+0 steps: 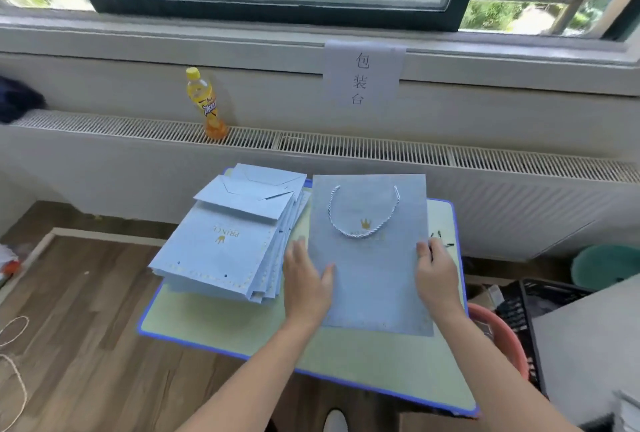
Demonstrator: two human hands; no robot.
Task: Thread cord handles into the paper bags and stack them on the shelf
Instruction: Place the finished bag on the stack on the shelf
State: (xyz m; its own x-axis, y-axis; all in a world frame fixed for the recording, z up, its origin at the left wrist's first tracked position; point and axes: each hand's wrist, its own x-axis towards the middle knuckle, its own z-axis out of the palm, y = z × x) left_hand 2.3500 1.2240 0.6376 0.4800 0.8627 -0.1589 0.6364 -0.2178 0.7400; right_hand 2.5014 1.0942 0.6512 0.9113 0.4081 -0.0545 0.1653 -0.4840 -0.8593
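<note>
A flat light-blue paper bag (pixel 372 258) with a gold crown print lies on the small green table (pixel 242 331). A white twisted cord handle (pixel 363 213) loops across its upper half. My left hand (pixel 306 282) grips the bag's left edge, thumb on top. At the right edge my right hand (pixel 438 277) holds the bag the same way. A fanned stack of folded blue bags (pixel 232 234) sits to the left on the table. Loose black-tipped cord ends (pixel 441 239) lie just beyond my right hand.
A yellow drink bottle (pixel 206 104) stands on the radiator ledge (pixel 381 149) under the window. A paper sign (pixel 362 74) hangs on the wall. A pink basin (pixel 502 338), a black crate (pixel 533 307) and a teal tub (pixel 604 267) crowd the right side. Wooden floor (pixel 76 310) lies left.
</note>
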